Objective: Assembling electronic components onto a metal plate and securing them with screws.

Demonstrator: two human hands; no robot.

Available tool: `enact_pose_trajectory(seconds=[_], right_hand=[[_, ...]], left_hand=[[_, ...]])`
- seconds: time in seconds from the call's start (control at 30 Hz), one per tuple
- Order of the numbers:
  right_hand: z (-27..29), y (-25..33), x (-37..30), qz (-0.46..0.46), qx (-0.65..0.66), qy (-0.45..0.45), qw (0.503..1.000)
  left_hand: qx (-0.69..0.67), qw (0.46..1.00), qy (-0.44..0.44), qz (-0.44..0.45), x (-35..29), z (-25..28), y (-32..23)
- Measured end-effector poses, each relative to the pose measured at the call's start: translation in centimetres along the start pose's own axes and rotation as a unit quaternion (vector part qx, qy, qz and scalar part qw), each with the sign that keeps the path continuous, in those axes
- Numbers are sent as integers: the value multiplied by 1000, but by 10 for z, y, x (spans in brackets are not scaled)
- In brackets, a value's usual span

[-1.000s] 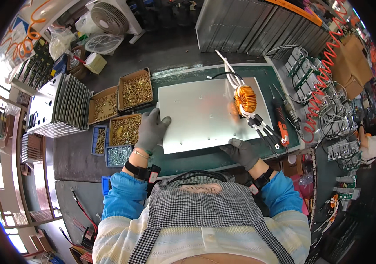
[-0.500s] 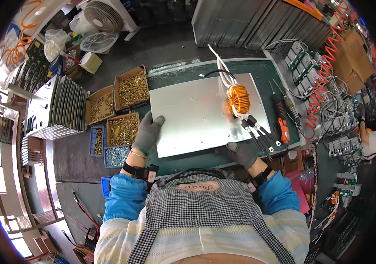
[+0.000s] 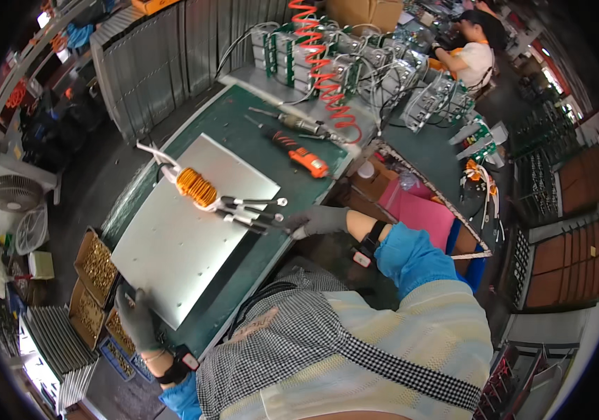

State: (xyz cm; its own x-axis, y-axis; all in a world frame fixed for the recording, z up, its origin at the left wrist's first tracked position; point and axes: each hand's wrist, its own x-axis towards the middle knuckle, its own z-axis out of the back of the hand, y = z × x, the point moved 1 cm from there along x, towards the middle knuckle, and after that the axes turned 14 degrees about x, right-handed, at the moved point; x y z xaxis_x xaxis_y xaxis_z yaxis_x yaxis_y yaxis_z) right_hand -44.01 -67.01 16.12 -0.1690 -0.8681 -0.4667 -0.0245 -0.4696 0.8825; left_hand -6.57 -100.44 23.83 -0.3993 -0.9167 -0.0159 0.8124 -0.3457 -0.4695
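Apparently the work is at an early stage: the orange-wound toroidal coil (image 3: 196, 187) is already placed on the silver metal plate (image 3: 173, 259), near its far end, but I see no fastener that holds it. The black-sleeved cable ends (image 3: 252, 210) with their ring lugs (image 3: 282, 201) hang free beyond the plate edge, so I judge that fixing and connecting remain. The plate lies on the green bench top (image 3: 236, 115); it is flat, thin, smooth and softly shining, with a few small marks or holes. The coil is a thick ring of glossy wire, tightly wound, and its white leads (image 3: 151, 151) look flexible and rounded. The left hand (image 3: 137, 320), in a grey knitted-looking glove, is at the near-left end of the plate; whether it grips, I cannot tell. The right hand (image 3: 319, 220) has its fingers close together beside the lugs; whether it touches them is also unclear. Brass-coloured fasteners (image 3: 98, 264), grainy in a heap, fill a cardboard tray (image 3: 84, 248).
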Motion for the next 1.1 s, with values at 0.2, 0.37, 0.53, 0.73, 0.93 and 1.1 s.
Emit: enact_pose_trajectory(seconds=[0.2, 0.37, 0.53, 0.73, 0.93, 1.1], right_hand=[[98, -13, -48, 12, 35, -225, 974], [190, -13, -95, 83, 60, -338, 935], [295, -32, -191, 132, -60, -549, 823], [400, -77, -384, -168, -369, -641, 652], [437, -126, -470, -207, -575, -442, 657], [466, -151, -468, -224, -549, -401, 698]], left_hand=[[16, 998, -53, 11, -13, 14, -7], [88, 983, -159, 25, -26, 9, -51], [84, 970, -225, 31, -36, -7, -119], [147, 969, -196, -19, -36, -28, -192], [161, 968, -190, -10, -51, -47, -252], [152, 961, -215, -82, -59, -52, -294]])
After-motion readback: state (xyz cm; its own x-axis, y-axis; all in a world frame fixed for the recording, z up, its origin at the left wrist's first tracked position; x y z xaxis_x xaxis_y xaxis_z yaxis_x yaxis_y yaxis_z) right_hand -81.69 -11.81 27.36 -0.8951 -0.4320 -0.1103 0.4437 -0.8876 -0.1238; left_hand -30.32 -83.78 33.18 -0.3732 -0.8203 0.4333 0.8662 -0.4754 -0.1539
